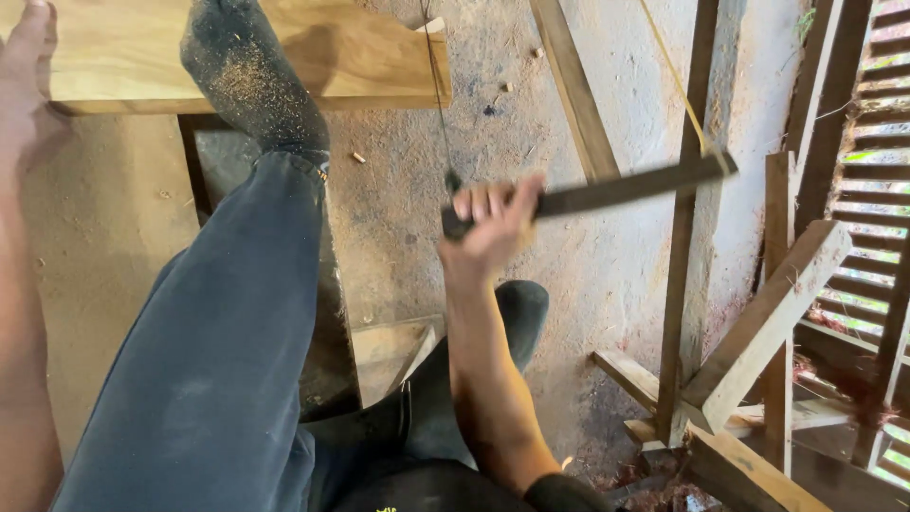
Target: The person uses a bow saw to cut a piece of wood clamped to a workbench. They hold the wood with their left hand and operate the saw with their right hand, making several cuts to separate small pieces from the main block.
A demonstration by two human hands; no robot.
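My right hand [493, 220] is closed around the dark wooden frame of a bow saw [616, 190], which reaches out to the right; its thin blade line [438, 95] runs up to the end of a pale wooden plank [370, 62]. My left hand [27, 85] lies flat on the left part of that plank. My left foot in a dusty dark sock [248, 81] presses on top of the plank, the jeans leg [218, 332] running down from it. A yellow cord [678, 81] rises from the saw frame's far end.
The floor [559, 246] is concrete strewn with sawdust and small wood chips. A dark stand [327, 313] sits under the plank. Upright and slanted timber posts [682, 284] and loose offcuts [749, 469] crowd the right side, next to a slatted wall [877, 142].
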